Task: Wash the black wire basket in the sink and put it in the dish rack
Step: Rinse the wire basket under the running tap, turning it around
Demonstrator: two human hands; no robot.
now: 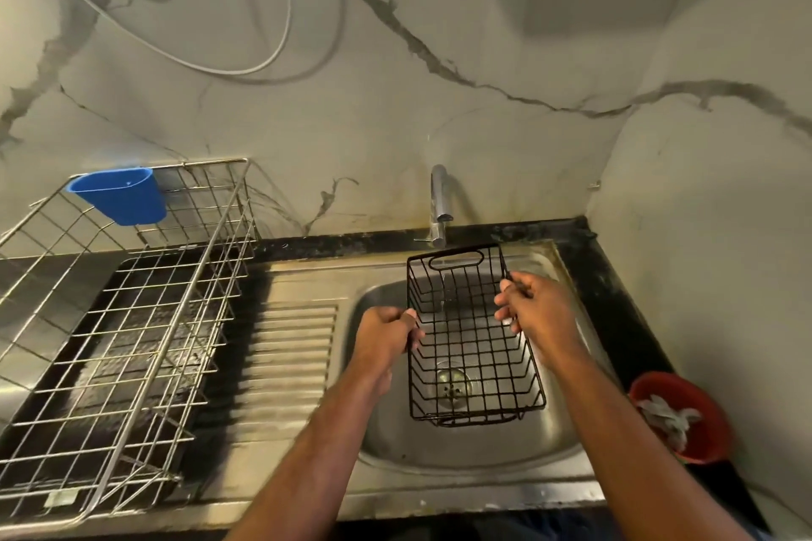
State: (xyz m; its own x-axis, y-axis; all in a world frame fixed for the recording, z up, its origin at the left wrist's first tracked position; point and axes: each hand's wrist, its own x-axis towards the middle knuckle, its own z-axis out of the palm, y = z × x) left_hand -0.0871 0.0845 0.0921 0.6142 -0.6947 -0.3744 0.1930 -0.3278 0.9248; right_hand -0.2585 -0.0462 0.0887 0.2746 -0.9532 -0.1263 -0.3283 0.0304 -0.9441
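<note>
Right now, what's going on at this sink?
A person holds a black wire basket over the sink, under the tap. The left hand grips one long side, the right hand the other. The dish rack on the left holds only a blue cup clipped to it.

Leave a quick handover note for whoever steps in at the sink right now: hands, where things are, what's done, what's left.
Left hand grips the left long rim of the black wire basket; right hand grips the right rim.
The basket is held upright over the round steel sink bowl, its far end under the chrome tap. A thin stream appears to run down into it.
The silver wire dish rack stands on the counter to the left, a blue plastic cup hung on its far rim.
Done: basket brought under the tap.
Left: finish rinsing, then set the basket in the rack.
</note>
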